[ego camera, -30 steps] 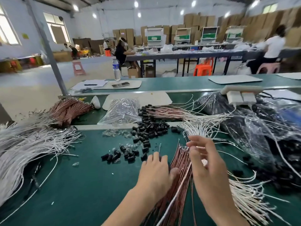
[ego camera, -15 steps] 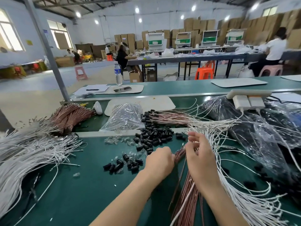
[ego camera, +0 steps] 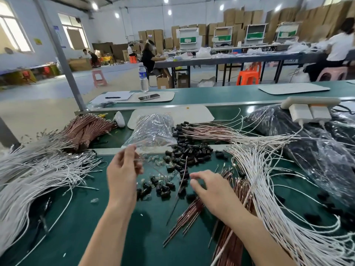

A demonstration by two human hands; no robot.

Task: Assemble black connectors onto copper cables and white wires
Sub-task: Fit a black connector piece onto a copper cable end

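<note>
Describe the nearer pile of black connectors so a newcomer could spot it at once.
Look at the near green bench. Between the left hand and right hand lies a small scattered cluster of black connectors. It is sparser and nearer than the dense heap by the clear bag.

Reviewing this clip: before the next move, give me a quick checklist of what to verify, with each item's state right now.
1. Loose black connectors lie beside the right hand: ok.
2. One copper cable lies apart from the copper bundle, between the hands: ok.
3. Connector already in the right hand: cannot tell, fingers hide it.
4. Anything held in the left hand: cannot tell, blurred.
5. Supply of white wires close on the right: ok.
</note>
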